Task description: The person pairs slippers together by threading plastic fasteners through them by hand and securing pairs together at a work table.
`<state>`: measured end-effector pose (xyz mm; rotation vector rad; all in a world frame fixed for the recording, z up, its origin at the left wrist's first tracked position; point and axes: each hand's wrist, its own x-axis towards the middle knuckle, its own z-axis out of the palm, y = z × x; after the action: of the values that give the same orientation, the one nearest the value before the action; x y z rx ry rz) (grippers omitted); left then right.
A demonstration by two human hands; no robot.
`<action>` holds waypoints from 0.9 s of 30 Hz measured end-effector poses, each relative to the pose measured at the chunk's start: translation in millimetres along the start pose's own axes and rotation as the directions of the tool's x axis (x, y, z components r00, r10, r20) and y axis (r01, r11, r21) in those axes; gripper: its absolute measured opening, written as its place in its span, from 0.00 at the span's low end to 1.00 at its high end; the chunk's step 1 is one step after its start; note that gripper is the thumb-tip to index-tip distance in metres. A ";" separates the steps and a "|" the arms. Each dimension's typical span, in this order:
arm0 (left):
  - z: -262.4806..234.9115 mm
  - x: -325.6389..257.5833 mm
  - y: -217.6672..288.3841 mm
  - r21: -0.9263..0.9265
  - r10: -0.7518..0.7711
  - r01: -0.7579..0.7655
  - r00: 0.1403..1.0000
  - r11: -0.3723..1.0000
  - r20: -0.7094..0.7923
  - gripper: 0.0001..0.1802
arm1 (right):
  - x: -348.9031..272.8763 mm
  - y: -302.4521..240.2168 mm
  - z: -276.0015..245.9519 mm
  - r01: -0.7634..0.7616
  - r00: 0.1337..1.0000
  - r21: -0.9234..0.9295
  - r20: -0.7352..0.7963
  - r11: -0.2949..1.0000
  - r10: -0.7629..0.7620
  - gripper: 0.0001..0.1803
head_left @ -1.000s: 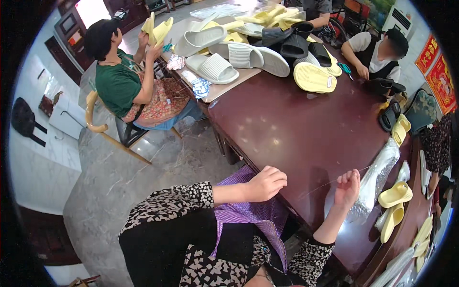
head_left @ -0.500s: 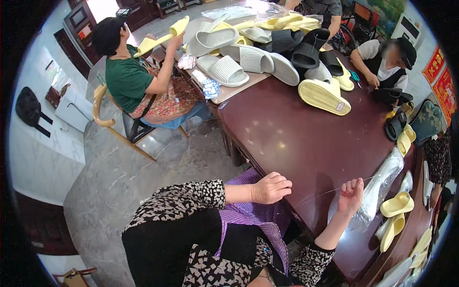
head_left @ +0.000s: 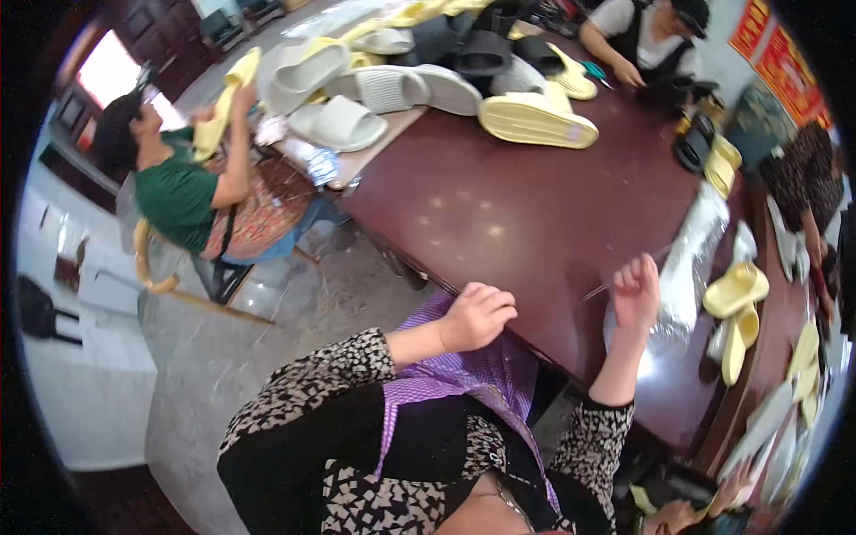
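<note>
My left hand (head_left: pixel 479 316) is closed at the near edge of the dark red table; what its curled fingers hold, if anything, is hidden. Farther right, my right hand (head_left: pixel 636 292) is raised above the tabletop with its fingers bent inward. A thin, clear strand (head_left: pixel 596 291) shows faintly beside this hand and seems pinched in it. Just beyond the right hand lies a long bundle in clear plastic (head_left: pixel 685 283). Two yellow slide sandals (head_left: pixel 736 290) rest to the right of that bundle.
Grey, black and yellow slides (head_left: pixel 339 123) are heaped at the table's far side, with a yellow sole (head_left: pixel 539 121) turned outward. A co-worker in green (head_left: pixel 183 198) sits at left holding yellow slides (head_left: pixel 225 105). Another person (head_left: pixel 646 45) works at the far right; other hands (head_left: pixel 733 486) show lower right.
My view has turned, so the table's things sit farther left and higher. My right hand has come up, and both hands stay closed. The strand shows less clearly.
</note>
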<state>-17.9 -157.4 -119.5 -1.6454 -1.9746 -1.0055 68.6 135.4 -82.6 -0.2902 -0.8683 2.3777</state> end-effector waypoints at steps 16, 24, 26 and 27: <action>6.5 11.5 13.0 -0.163 -0.034 0.041 0.998 0.986 0.044 0.12 | -9.8 -4.7 6.4 0.036 0.999 0.012 0.026 0.999 -0.036 0.05; 6.3 13.6 12.2 -0.188 -0.040 0.043 0.999 0.981 0.019 0.12 | -7.9 -4.9 4.1 0.051 0.997 0.017 0.049 0.999 -0.051 0.05; 5.1 13.7 11.5 -0.182 -0.038 0.041 0.999 0.982 0.021 0.12 | -6.9 -3.7 4.7 0.040 0.999 0.023 0.035 0.999 -0.040 0.06; 4.8 12.6 12.3 -0.177 -0.043 0.047 0.999 0.983 0.025 0.12 | -6.6 -3.1 4.6 0.031 0.999 0.026 0.031 0.999 -0.031 0.06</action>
<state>-8.4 -144.5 -110.6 -1.7167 -1.9937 -1.2170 73.5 131.1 -77.1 -0.2283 -0.8504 2.3684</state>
